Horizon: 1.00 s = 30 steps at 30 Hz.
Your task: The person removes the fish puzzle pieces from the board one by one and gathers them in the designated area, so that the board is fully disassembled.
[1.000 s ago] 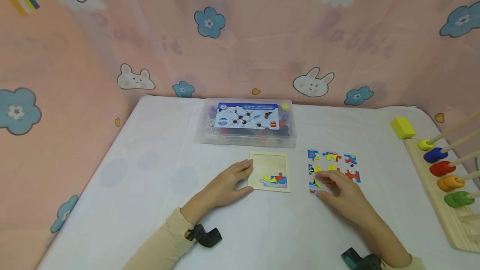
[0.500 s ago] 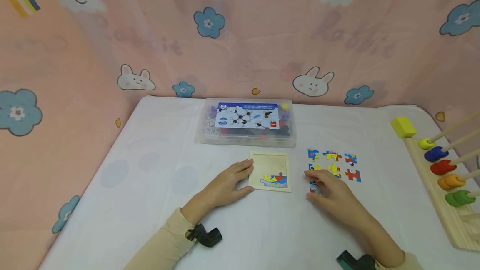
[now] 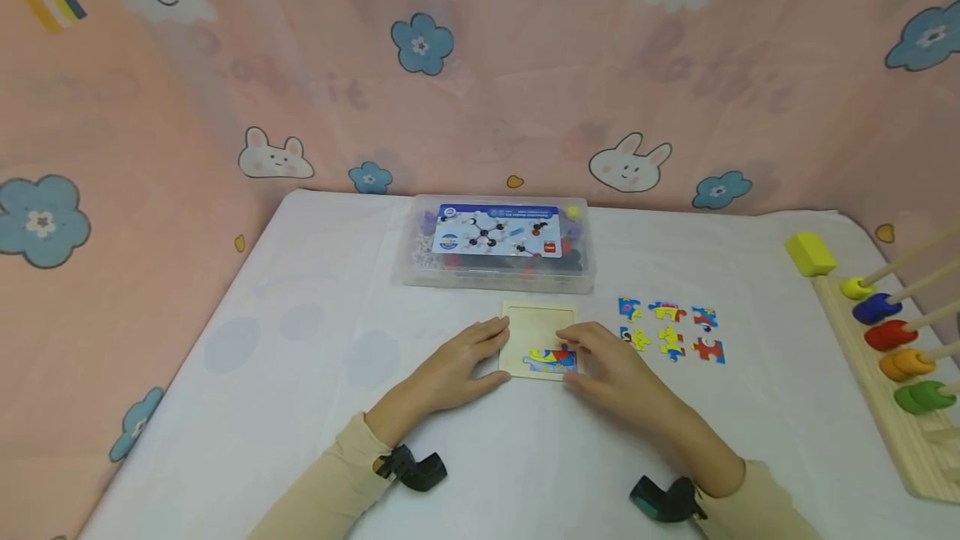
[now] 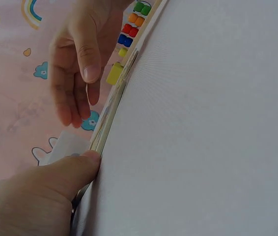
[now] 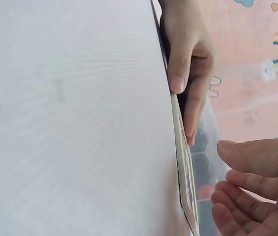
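Observation:
A square wooden puzzle board (image 3: 528, 325) lies on the table, with a few joined colourful puzzle pieces (image 3: 547, 361) in its lower right corner. My left hand (image 3: 450, 365) rests at the board's left edge, fingers extended; in the left wrist view its thumb (image 4: 82, 164) touches the rim. Over the board's right edge hovers my right hand (image 3: 626, 373). Its thumb and fingers stand apart in the right wrist view, with nothing seen between them. Several loose jigsaw pieces (image 3: 670, 342) lie in rows right of the board. Whatever lies beneath the right hand is hidden.
Behind the board stands a clear plastic case (image 3: 495, 275) with a molecule-model label. A wooden bead rack (image 3: 862, 390) with coloured beads is at the far right, a yellow block (image 3: 811, 254) at its back end. A pink patterned cloth (image 3: 480, 90) hangs behind the table.
My right hand has moved left from the loose pieces to above the board's right edge. The left hand has stayed at the board's left edge.

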{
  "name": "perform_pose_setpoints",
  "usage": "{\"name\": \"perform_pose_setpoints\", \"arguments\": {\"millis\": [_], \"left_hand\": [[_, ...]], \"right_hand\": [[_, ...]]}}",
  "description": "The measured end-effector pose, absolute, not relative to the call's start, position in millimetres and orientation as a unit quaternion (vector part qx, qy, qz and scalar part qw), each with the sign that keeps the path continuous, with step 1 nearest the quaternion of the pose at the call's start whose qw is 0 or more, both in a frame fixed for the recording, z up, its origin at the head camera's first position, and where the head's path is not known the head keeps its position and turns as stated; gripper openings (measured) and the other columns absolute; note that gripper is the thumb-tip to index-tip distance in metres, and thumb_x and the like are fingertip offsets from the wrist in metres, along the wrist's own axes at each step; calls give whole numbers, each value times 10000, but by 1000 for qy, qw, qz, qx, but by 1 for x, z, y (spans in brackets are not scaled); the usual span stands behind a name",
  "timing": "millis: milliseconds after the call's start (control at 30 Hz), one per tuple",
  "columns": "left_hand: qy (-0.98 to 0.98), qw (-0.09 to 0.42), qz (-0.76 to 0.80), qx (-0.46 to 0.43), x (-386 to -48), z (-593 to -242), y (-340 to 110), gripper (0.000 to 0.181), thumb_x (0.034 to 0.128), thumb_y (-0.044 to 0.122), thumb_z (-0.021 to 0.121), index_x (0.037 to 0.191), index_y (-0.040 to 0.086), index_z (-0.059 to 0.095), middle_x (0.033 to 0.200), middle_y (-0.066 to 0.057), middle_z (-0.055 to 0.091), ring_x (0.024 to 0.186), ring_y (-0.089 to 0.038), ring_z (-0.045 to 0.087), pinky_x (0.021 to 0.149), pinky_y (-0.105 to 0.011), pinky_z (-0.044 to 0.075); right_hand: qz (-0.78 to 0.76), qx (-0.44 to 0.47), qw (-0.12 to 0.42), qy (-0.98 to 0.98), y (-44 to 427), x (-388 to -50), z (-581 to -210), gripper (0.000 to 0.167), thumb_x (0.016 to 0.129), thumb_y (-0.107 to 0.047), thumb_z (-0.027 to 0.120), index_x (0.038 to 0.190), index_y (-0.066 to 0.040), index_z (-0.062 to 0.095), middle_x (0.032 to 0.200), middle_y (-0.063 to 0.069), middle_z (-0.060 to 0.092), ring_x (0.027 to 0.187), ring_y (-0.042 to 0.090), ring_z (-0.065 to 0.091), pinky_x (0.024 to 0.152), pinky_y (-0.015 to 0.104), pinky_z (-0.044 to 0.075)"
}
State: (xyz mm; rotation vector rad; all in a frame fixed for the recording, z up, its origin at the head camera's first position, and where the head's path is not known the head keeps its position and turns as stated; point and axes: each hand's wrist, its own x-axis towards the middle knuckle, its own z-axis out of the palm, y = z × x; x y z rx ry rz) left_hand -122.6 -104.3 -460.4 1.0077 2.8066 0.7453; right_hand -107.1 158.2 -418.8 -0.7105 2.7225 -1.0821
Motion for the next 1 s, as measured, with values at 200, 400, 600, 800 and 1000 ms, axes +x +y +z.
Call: {"name": "perform_pose_setpoints", "arguments": {"millis": [200,400,600,800,1000], "left_hand": [[912,38,249,324,-123,-460,-104,642,920,396,597,1427,50,409,1539,-24,319,1425,-167,281,1175,-335,252],[910,34,255,325,-123,-460,-104,637,921,390,599,1424,47,412,1537,-30,323,1423,-167,286,1176,-332,248],[910,33,254,326,-121,-458,-105,636,919,388,602,1419,41,418,1533,-38,329,1421,-171,290,1175,-333,248],[910,28,253,327,-122,-460,-106,637,918,389,604,1420,44,419,1534,-36,327,1420,-166,292,1175,-335,250],[911,28,250,328,-123,-460,-104,633,920,387,602,1418,41,421,1534,-35,327,1419,-175,294,1175,-331,250]], "right_hand": [[-362,-244,71,897,143,-115,-421,491,828,-123,724,1278,-45,545,1237,56,571,1099,192,578,955,426,503],[-346,-235,90,904,135,-117,-429,400,834,-126,715,1213,-64,606,1183,39,575,1061,186,555,964,429,496],[-335,-238,85,908,132,-117,-435,328,816,-106,733,1133,-98,652,1132,40,551,1027,187,526,946,428,500],[-357,-227,89,902,133,-117,-438,312,812,-96,736,1106,-117,634,1120,27,538,1003,170,513,937,417,493],[-363,-231,87,899,134,-118,-438,317,809,-88,735,1095,-114,600,1123,20,544,1007,160,507,939,419,482]]}}
